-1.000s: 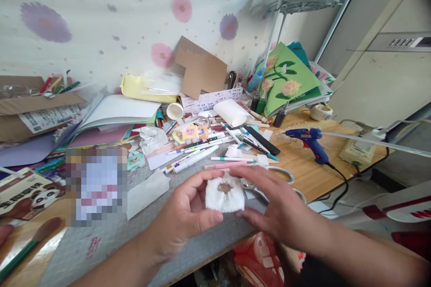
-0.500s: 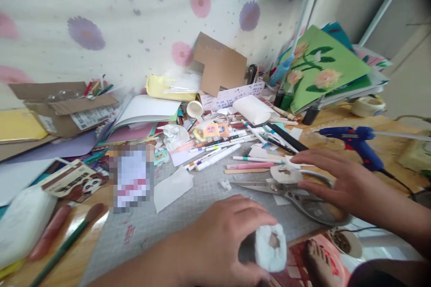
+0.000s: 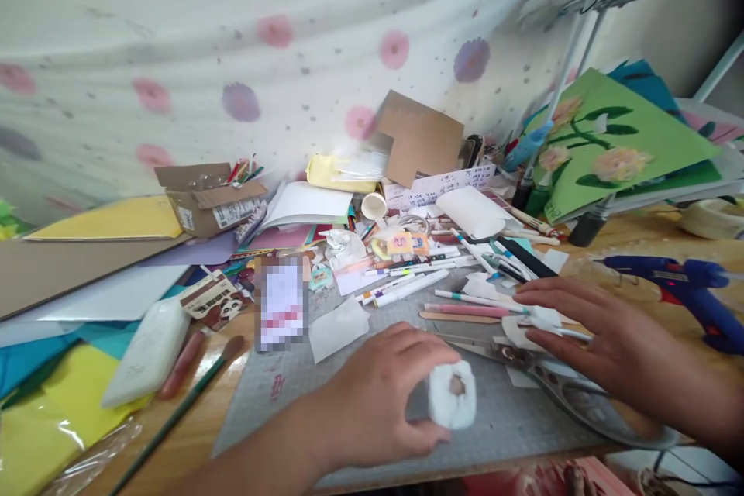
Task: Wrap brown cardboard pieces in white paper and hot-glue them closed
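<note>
White folded tissue pad (image 3: 452, 404) pinched between left hand (image 3: 377, 395) fingertips; right hand (image 3: 598, 341), fingers spread flat, touches metal scissors (image 3: 558, 387) at three o'clock.

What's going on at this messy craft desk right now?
A person sits at a cluttered desk. Their left hand grips a small white tissue piece with a brownish hole in its middle, just above the grey cutting mat. Their right hand is flat over small white paper scraps by the scissors. Markers lie scattered behind, and a blue glue gun rests on the right.
</note>
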Available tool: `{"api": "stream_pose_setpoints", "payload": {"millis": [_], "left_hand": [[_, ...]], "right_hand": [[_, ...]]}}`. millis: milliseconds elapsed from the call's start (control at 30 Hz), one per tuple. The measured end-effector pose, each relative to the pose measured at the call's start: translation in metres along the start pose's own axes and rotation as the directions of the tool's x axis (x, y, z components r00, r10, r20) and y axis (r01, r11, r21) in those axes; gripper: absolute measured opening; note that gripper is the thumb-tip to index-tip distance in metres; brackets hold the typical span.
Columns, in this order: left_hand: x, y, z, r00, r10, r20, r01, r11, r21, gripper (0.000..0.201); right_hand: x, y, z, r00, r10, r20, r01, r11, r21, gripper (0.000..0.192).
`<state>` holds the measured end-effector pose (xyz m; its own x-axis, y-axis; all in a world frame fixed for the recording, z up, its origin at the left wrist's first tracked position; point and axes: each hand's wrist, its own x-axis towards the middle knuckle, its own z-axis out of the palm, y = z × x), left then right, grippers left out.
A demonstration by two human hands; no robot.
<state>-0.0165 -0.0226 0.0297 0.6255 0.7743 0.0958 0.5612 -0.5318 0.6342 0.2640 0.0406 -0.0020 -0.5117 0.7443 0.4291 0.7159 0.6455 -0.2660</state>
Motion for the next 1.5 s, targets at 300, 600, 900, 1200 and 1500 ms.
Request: {"api": "stream_pose_setpoints", "payload": {"millis": [300,600,900,1200,1500], "left_hand": [[-0.042,-0.028,0.014,0.92,-0.359,-0.159,0.362,0.932,-0.012,0.061],[-0.041,-0.032,0.003,0.903,-0.409,-0.127,0.417,0.908,0.041,0.076],[0.001,-0.016,-0.017,0.915,-0.262,-0.307,0.262,0.964,-0.04,0.03],[0.008,-0.049,0.011,0.827,-0.242,-0.507,0.092,0.949,-0.302,0.027],[-0.002,-0.056,0.005,0.868,-0.202,-0.453,0.058,0.948,-0.312,0.026]], "right_hand": [[0.008,-0.004,0.009,1.0,-0.019,-0.01,0.019,1.0,0.006,0.026],[0.007,-0.005,0.007,0.998,-0.039,-0.044,0.04,0.999,0.026,0.027],[0.004,-0.003,0.0,0.996,-0.021,-0.083,0.026,0.998,0.05,0.019],[0.007,0.011,0.002,0.994,0.081,-0.08,-0.075,0.995,0.068,0.02],[0.065,0.014,-0.003,0.999,0.029,0.012,-0.03,0.994,0.101,0.023]]}}
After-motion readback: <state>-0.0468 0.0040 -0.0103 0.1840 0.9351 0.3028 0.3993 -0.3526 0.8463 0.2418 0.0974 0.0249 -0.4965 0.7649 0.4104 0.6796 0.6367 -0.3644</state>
